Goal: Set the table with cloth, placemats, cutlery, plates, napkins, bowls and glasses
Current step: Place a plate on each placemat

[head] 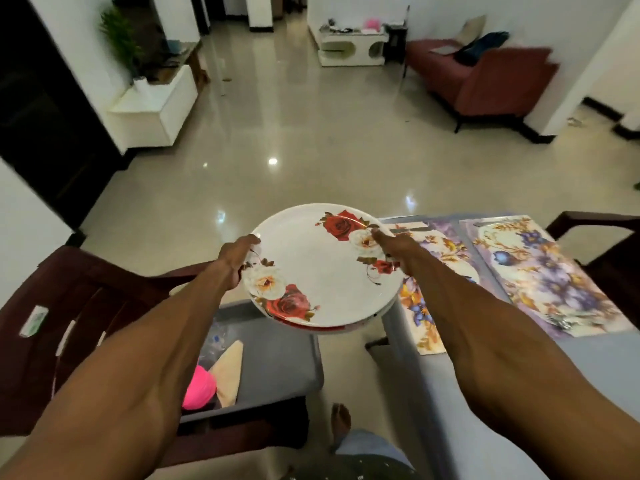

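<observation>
A stack of white plates with red and white roses (318, 271) is held in the air between a chair and the table. My left hand (237, 254) grips the stack's left rim and my right hand (391, 247) grips its right rim. To the right, the table carries a pale grey-blue cloth (502, 393) with two floral placemats (543, 275) side by side. Cutlery (412, 229) lies at the far edge of the nearer mat.
Below the plates a grey tray (277, 355) rests on a dark wooden chair (69, 323); it holds a folded cream napkin (228, 372), a pink object (199, 388) and clear glasses (216, 337). Another chair (606, 244) stands at the table's far right. My bare foot (341, 420) is on the tiled floor.
</observation>
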